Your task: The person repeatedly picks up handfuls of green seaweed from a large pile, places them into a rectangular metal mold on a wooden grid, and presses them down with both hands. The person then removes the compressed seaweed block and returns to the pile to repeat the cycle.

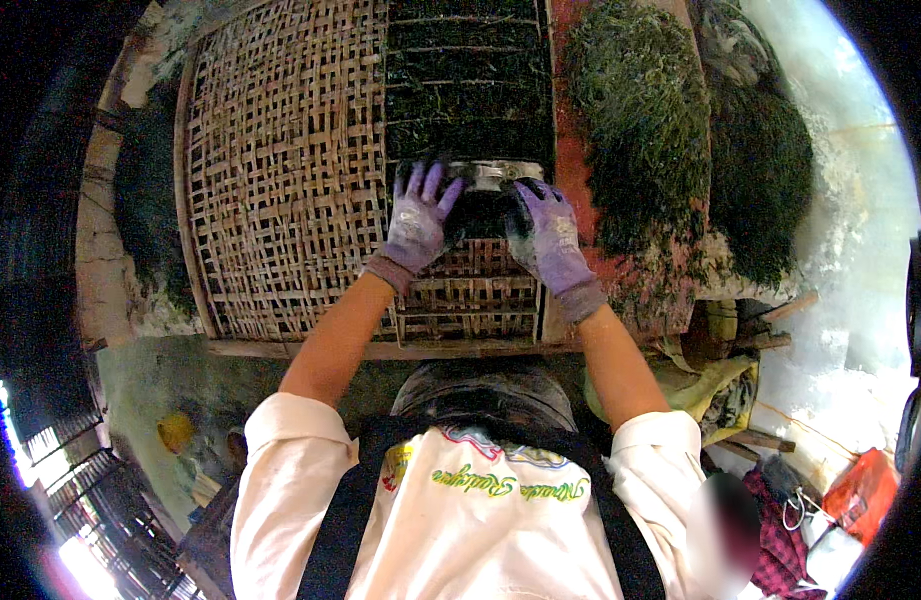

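My left hand (421, 217), in a purple and grey work glove, lies palm down with its fingers spread, the fingertips blurred. Opposite it, my right hand (549, 232) in a matching glove bends its fingers at the right end of a pale, metal-looking strip (494, 174). Whether either hand grips the strip is hidden. Between the palms is a dark patch (479, 214). Beyond the strip, rows of dark shredded plant matter (468, 101) cover a narrow woven rack, parted by thin pale lines. Bare lattice (468, 296) of the same rack shows nearer to me.
A wide woven bamboo rack (288, 165) with a wooden edge lies at left. Dark green shredded plant matter is heaped (640, 127) on a red board (573, 150) at right, with another dark heap (757, 165) farther right. A yellowish sack (719, 397) stands below.
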`<state>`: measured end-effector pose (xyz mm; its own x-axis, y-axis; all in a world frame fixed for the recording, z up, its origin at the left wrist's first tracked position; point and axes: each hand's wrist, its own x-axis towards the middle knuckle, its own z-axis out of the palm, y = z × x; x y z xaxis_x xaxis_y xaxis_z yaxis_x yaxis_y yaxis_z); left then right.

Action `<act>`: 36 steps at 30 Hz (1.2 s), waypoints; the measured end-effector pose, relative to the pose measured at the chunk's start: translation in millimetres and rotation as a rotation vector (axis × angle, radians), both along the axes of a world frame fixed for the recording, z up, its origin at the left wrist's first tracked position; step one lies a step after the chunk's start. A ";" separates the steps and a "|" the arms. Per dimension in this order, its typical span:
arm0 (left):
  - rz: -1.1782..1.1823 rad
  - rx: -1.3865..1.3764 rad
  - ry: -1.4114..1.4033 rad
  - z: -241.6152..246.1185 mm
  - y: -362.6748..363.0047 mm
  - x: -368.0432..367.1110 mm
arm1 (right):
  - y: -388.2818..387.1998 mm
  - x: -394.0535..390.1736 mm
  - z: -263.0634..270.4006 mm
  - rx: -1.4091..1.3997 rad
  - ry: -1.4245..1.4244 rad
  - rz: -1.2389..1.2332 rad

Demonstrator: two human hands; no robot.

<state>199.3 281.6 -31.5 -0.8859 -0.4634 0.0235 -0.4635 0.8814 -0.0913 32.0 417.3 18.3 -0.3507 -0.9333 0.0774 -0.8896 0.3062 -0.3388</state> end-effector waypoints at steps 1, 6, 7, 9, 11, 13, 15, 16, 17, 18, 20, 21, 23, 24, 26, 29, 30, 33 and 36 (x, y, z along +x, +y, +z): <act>0.064 0.079 -0.027 11.8 2.1 -3.5 | -7.0 0.0 1.8 0.027 0.045 0.015; 0.253 0.420 0.240 51.3 -20.6 21.1 | -56.0 11.2 -11.8 0.037 0.186 0.116; 0.274 0.497 0.401 50.4 -27.0 25.7 | -72.1 13.7 -10.3 0.057 0.204 0.157; 0.273 0.676 0.869 37.7 -29.0 25.2 | -95.1 10.7 -15.6 0.085 0.163 0.199; 0.350 1.283 1.340 -2.5 -38.3 31.1 | -102.2 13.7 0.7 0.046 0.156 0.288; 0.173 1.369 1.363 9.6 -21.9 28.5 | -94.2 10.0 29.9 0.153 0.141 0.354; 0.328 0.705 1.160 -20.6 -15.4 34.2 | -85.4 -2.0 27.1 0.218 0.046 0.417; 0.383 1.065 1.310 -48.2 -24.6 46.7 | -90.9 3.4 34.3 0.310 -0.006 0.445; 0.403 1.243 1.352 -46.1 -24.7 41.6 | -91.7 2.9 39.7 0.405 -0.057 0.460; 0.445 1.398 1.404 -41.9 -26.2 43.4 | -80.1 11.3 54.9 0.438 -0.117 0.512; 0.418 1.048 1.249 -17.9 -8.8 21.6 | -49.6 12.3 37.3 0.388 -0.057 0.555; 0.370 0.730 1.106 -24.6 -7.7 11.6 | -43.4 8.3 2.4 0.288 0.059 0.558; 0.407 0.411 0.895 -25.0 -10.5 -4.4 | -50.7 12.7 -12.5 0.363 -0.130 0.528; 0.480 0.433 0.808 -22.1 -9.1 -10.8 | -38.8 5.7 -22.9 0.197 -0.115 0.560; 0.589 0.159 0.560 -37.6 -22.0 13.0 | -15.0 -7.0 -16.1 -0.101 -0.074 0.634; 0.505 -0.137 0.809 11.6 35.0 -53.0 | 52.4 -67.7 -5.6 -0.296 0.021 0.536; 0.301 -0.195 0.803 45.1 53.7 -84.2 | 81.0 -91.3 5.9 -0.286 0.018 0.484; -0.197 0.153 0.957 96.2 144.7 -234.8 | 174.4 -178.7 1.6 -0.217 0.096 0.236; -0.490 0.171 0.385 100.7 232.2 -402.8 | 273.9 -250.0 13.6 -0.039 0.046 -0.059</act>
